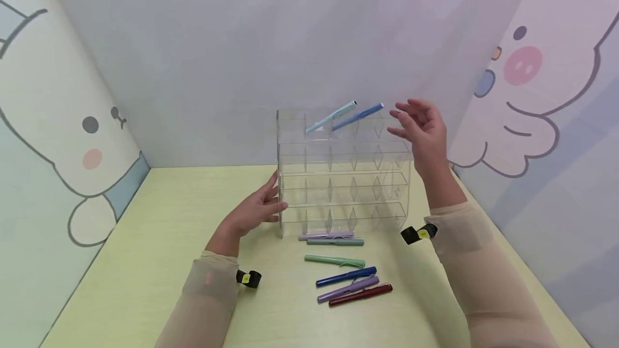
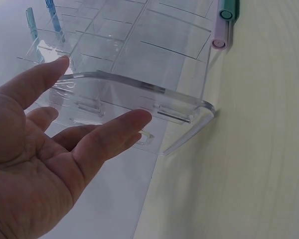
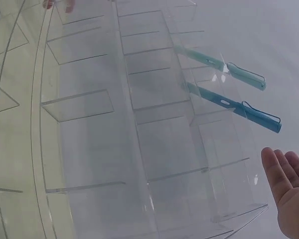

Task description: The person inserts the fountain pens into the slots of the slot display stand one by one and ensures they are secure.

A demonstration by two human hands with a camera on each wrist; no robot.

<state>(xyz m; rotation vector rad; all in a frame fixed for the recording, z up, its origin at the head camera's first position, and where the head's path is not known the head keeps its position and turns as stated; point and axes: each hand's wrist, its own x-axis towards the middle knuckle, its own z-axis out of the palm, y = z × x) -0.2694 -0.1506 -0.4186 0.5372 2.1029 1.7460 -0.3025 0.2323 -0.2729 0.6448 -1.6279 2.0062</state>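
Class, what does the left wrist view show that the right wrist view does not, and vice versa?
Only left wrist: a slim lilac pen and a slim green pen, lying side by side.
Only right wrist: the bare right hand.
Both: the clear plastic rack, a slim pale-blue pen and a slim deeper-blue pen at its top, and the bare left hand, just fingertips in the right view.

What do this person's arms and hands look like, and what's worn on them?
The left hand and right hand wear no gloves. The left sleeve and right sleeve are pale beige, reaching the wrists. A small black device with a yellow marking sits at the left cuff, another at the right.
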